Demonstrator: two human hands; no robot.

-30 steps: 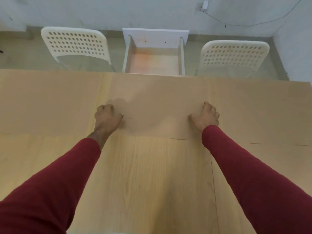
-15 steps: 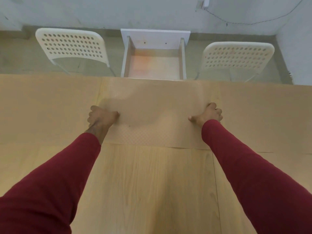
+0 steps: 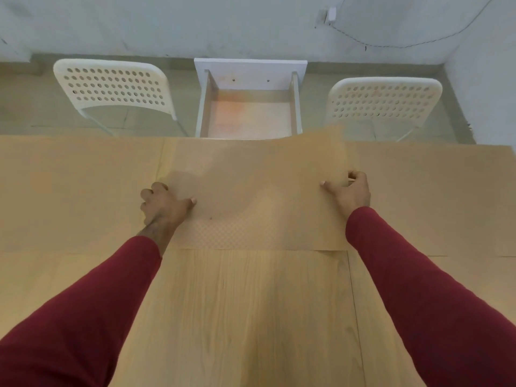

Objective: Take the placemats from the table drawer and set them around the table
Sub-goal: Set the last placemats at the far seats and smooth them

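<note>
With each grip pinching a side edge, left hand (image 3: 163, 205) and right hand (image 3: 352, 191), you're mid-placement: lower the placemat (image 3: 257, 191) flat onto the counter (image 3: 251, 317), clear of the open drawer (image 3: 250, 113).

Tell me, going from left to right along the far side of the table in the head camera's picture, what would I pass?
Left white chair → open drawer → right white chair. In front of them, on the table, the left hand and right hand grip the placemat.
</note>
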